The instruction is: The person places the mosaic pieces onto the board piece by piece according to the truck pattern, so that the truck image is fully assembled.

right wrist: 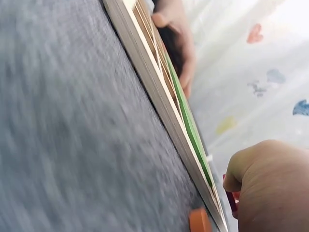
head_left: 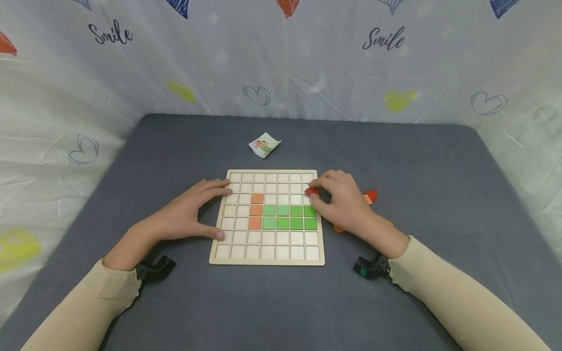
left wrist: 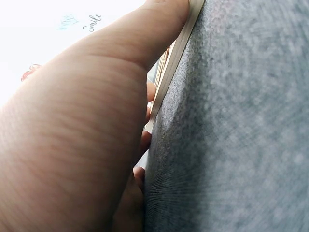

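Observation:
A square wooden grid board (head_left: 267, 262) lies flat on the table, holding a column of three orange tiles (head_left: 256, 210) and two rows of light and darker green tiles (head_left: 296, 224). My left hand (head_left: 186, 212) rests at the board's left side, fingers stretched onto its rim and thumb on the lower left edge. Over the board's right edge, my right hand (head_left: 340, 197) pinches a small red tile (head_left: 311, 191) between thumb and fingertips. The red tile (right wrist: 231, 195) also shows in the right wrist view, partly covered by the hand.
Red and orange pieces (head_left: 371, 195) lie to the right, partly behind my right hand. Another orange piece (head_left: 337, 228) sits by the board's right edge. A small printed card (head_left: 264, 145) with a coloured pattern lies beyond the board. A patterned curtain (head_left: 281, 63) hangs behind the table.

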`<state>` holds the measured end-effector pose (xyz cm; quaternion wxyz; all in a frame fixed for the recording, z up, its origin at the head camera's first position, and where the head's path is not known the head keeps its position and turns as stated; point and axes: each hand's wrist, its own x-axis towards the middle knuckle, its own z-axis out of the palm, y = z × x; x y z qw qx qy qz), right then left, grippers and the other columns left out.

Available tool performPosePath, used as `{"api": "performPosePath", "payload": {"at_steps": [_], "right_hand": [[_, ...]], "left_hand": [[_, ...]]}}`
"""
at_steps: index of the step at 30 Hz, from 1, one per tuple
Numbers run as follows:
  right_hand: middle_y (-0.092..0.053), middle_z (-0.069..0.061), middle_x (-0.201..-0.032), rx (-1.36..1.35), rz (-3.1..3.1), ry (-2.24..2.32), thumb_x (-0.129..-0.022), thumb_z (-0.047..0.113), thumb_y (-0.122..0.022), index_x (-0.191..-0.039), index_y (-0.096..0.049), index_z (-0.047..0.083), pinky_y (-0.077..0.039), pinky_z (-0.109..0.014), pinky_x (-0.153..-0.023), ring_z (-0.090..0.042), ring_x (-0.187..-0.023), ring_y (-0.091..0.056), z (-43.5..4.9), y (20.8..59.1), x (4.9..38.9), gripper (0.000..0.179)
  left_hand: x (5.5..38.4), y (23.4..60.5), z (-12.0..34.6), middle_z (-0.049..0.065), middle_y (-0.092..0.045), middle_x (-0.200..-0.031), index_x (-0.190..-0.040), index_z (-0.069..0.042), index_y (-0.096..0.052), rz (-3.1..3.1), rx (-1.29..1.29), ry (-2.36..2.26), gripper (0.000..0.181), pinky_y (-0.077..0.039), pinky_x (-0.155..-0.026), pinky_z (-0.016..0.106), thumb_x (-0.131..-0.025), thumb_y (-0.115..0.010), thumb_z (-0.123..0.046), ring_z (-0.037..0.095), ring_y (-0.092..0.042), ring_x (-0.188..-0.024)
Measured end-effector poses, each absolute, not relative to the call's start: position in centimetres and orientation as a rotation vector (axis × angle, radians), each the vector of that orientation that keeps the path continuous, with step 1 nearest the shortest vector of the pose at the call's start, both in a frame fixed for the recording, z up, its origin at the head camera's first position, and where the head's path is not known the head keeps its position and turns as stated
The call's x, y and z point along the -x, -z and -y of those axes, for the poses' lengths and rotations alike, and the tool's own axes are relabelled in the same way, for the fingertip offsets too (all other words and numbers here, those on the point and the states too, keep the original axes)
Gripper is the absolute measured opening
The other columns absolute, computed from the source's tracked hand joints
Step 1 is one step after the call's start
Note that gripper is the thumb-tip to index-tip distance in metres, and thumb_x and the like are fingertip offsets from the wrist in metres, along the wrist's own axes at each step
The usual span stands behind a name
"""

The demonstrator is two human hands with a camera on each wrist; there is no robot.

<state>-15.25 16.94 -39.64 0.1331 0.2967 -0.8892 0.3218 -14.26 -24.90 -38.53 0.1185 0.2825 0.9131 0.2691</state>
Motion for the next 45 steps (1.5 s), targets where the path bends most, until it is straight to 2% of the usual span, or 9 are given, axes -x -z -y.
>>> {"api": "performPosePath", "payload": {"at_steps": [5, 8, 15, 19, 25, 28, 32, 38, 45], "right_hand": [[-0.072, -0.005, -0.106, -0.929, 2.558, -0.929, -0.095, 0.011, -0.071, -0.113, -0.083, 0.008, -0.045, -0.045, -0.083, -0.026, -0.094, -0.060, -15.9, 39.2, 15.2, 0.022], [-0.070, -0.003, -0.105, -0.945, 2.576, -0.928, -0.096, 0.013, -0.071, -0.113, -0.083, 0.009, -0.045, -0.044, -0.086, -0.024, -0.094, -0.059, -15.2, 39.0, 15.0, 0.021], [-0.070, -0.001, -0.108, -1.018, 2.589, -0.918, -0.098, 0.014, -0.074, -0.113, -0.082, 0.011, -0.046, -0.043, -0.093, -0.021, -0.101, -0.061, -13.2, 39.2, 14.4, 0.018], [-0.070, 0.001, -0.106, -1.069, 2.554, -0.924, -0.097, 0.013, -0.074, -0.111, -0.082, 0.011, -0.047, -0.043, -0.093, -0.019, -0.100, -0.061, -11.9, 39.2, 14.0, 0.016], [-0.070, 0.004, -0.104, -1.133, 2.517, -0.906, -0.098, 0.013, -0.076, -0.108, -0.082, 0.013, -0.047, -0.038, -0.085, -0.018, -0.094, -0.059, -10.2, 39.0, 13.4, 0.012], [-0.070, 0.005, -0.101, -1.159, 2.498, -0.896, -0.098, 0.014, -0.075, -0.105, -0.082, 0.014, -0.047, -0.037, -0.085, -0.017, -0.093, -0.059, -9.2, 39.0, 13.3, 0.010], [-0.070, 0.007, -0.097, -1.191, 2.468, -0.883, -0.099, 0.015, -0.075, -0.103, -0.082, 0.016, -0.049, -0.038, -0.085, -0.016, -0.091, -0.061, -7.9, 38.8, 13.1, 0.009], [-0.069, 0.007, -0.097, -1.221, 2.440, -0.857, -0.096, 0.014, -0.075, -0.099, -0.080, 0.016, -0.046, -0.034, -0.079, -0.016, -0.088, -0.059, -6.3, 38.5, 12.6, 0.007], [-0.066, 0.006, -0.094, -1.225, 2.453, -0.873, -0.099, 0.014, -0.074, -0.107, -0.082, 0.015, -0.046, -0.034, -0.082, -0.014, -0.089, -0.058, -4.8, 38.0, 12.6, 0.011]], "left_hand": [[14.4, 38.6, 25.2, -0.002, -0.026, -0.179, -0.165, -0.024, -0.048, -2.666, -0.836, -0.791, 0.108, -0.013, -0.131, 0.068, -0.077, -0.093, -0.068, 0.034, -0.013, -0.167], [14.4, 38.6, 25.3, 0.000, -0.026, -0.179, -0.165, -0.023, -0.048, -2.666, -0.839, -0.792, 0.108, -0.013, -0.131, 0.068, -0.078, -0.093, -0.067, 0.035, -0.013, -0.167], [14.5, 38.5, 25.3, -0.003, -0.025, -0.179, -0.166, -0.024, -0.048, -2.662, -0.827, -0.789, 0.109, -0.015, -0.131, 0.069, -0.077, -0.093, -0.067, 0.034, -0.011, -0.168], [14.6, 38.6, 25.3, -0.005, -0.025, -0.179, -0.166, -0.025, -0.047, -2.664, -0.821, -0.793, 0.109, -0.015, -0.131, 0.068, -0.077, -0.094, -0.067, 0.032, -0.010, -0.168], [14.5, 38.7, 25.2, 0.000, -0.025, -0.179, -0.166, -0.023, -0.048, -2.648, -0.833, -0.797, 0.108, -0.015, -0.130, 0.070, -0.078, -0.093, -0.067, 0.035, -0.011, -0.167], [14.5, 38.7, 25.2, 0.001, -0.025, -0.180, -0.166, -0.022, -0.048, -2.644, -0.831, -0.795, 0.108, -0.015, -0.130, 0.071, -0.079, -0.093, -0.067, 0.036, -0.011, -0.167], [14.5, 38.7, 25.2, 0.001, -0.025, -0.179, -0.165, -0.022, -0.048, -2.644, -0.839, -0.802, 0.107, -0.013, -0.131, 0.070, -0.079, -0.093, -0.066, 0.036, -0.012, -0.167], [14.5, 38.8, 25.1, 0.002, -0.026, -0.179, -0.165, -0.021, -0.048, -2.637, -0.855, -0.809, 0.107, -0.011, -0.133, 0.065, -0.079, -0.093, -0.066, 0.035, -0.015, -0.167], [14.4, 38.6, 25.0, 0.002, -0.027, -0.179, -0.164, -0.022, -0.049, -2.647, -0.862, -0.804, 0.106, -0.012, -0.132, 0.066, -0.079, -0.094, -0.065, 0.034, -0.017, -0.166]]}}
